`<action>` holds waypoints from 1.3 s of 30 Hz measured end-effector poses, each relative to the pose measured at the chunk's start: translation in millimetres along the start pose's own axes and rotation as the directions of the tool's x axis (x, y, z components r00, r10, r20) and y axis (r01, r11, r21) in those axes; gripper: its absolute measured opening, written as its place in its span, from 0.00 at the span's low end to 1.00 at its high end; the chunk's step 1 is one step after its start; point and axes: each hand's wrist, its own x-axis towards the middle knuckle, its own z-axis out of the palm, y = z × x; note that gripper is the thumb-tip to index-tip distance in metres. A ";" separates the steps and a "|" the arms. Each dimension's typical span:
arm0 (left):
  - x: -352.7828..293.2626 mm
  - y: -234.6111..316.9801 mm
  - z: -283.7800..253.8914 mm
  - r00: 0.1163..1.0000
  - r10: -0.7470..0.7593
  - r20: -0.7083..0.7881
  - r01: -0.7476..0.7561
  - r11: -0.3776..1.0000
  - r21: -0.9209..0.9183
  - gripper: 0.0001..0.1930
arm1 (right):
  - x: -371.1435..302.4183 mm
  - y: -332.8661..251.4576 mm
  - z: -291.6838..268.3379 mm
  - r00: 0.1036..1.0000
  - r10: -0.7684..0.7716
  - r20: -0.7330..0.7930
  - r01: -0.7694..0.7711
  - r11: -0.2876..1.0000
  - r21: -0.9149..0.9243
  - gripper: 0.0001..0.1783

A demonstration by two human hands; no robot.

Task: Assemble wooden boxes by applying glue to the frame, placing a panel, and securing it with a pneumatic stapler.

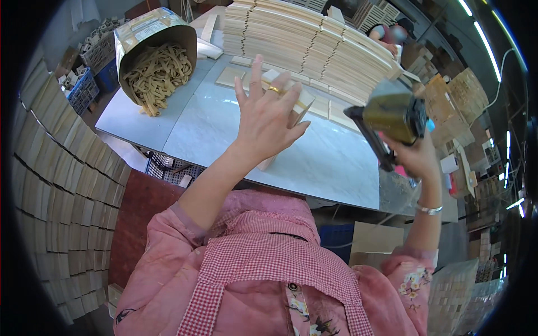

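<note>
My left hand [268,115], a gold ring on one finger, is over a small pale wooden piece, perhaps a box or frame [304,105]. Its fingers are spread, and the palm hides much of the piece. Whether the hand presses on it, I cannot tell. To the right, my right hand [416,155] grips a dark olive-and-black nail gun [390,119], raised above the table's right side and somewhat blurred. Behind the left hand, thin flat wooden boards [230,77] lie on the pale marbled table [330,162].
A tall stack of wooden slats [280,33] lines the table's far side. At the far left an open carton [156,25] lies on its side, spilling tan strips [159,75]. Stacked wooden pieces [67,196] rise at left. Another person [390,36] is beyond the stack.
</note>
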 end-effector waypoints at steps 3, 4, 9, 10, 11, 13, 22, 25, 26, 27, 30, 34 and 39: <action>-0.8 -8.4 -0.5 0.998 -0.054 -0.027 0.053 0.998 -0.031 0.25 | -31.0 16.7 13.6 0.974 0.183 -0.135 -0.181 0.983 0.024 0.22; 0.4 -16.0 0.6 0.995 -0.093 -0.034 0.090 0.991 -0.100 0.26 | -39.7 28.8 15.9 0.968 0.198 -0.152 -0.196 0.980 0.028 0.22; -0.6 -64.9 -9.9 0.960 -0.272 -0.060 0.238 0.912 -0.335 0.28 | -71.4 74.0 20.4 0.911 0.243 -0.332 -0.312 0.935 -0.170 0.23; -1.8 -69.8 -12.6 0.946 -0.323 -0.038 0.277 0.861 -0.427 0.28 | -77.4 92.2 12.1 0.920 0.229 -0.319 -0.291 0.943 -0.162 0.23; -2.5 -74.4 -16.0 0.929 -0.370 -0.013 0.311 0.799 -0.515 0.28 | -82.1 112.5 1.8 0.895 0.355 -0.271 -0.397 0.910 -0.120 0.23; 4.0 -78.8 -20.7 0.914 -0.405 0.002 0.326 0.733 -0.597 0.28 | -94.3 155.2 -13.8 0.859 0.462 -0.222 -0.489 0.869 -0.082 0.24; 15.1 -63.5 -26.2 0.928 -0.371 0.015 0.243 0.576 -0.781 0.25 | -145.7 303.9 -8.7 0.755 0.581 -0.303 -0.606 0.443 -0.661 0.33; 14.8 -58.8 -24.2 0.906 -0.416 0.081 0.305 0.509 -0.805 0.26 | -157.7 326.3 -8.8 0.732 0.612 -0.299 -0.621 0.420 -0.662 0.35; 16.8 -57.6 -21.6 0.894 -0.434 0.111 0.330 0.472 -0.818 0.26 | -159.3 333.8 -8.7 0.720 0.624 -0.303 -0.630 0.405 -0.663 0.36; 18.7 -56.1 -19.0 0.881 -0.451 0.142 0.355 0.433 -0.829 0.26 | -161.8 341.3 -6.5 0.707 0.637 -0.307 -0.639 0.390 -0.663 0.36; 22.2 -47.1 -11.9 0.820 -0.535 0.202 0.446 0.378 -0.811 0.26 | -161.3 337.7 5.0 0.713 0.628 -0.311 -0.640 0.400 -0.656 0.36; 26.7 -35.1 -0.7 0.795 -0.584 0.162 0.492 0.465 -0.736 0.26 | -165.7 340.2 13.0 0.720 0.613 -0.326 -0.640 0.405 -0.653 0.36; 31.0 -21.9 7.6 0.921 -0.355 -0.159 0.277 0.886 -0.371 0.26 | -164.5 342.3 17.8 0.778 0.536 -0.328 -0.596 0.467 -0.653 0.36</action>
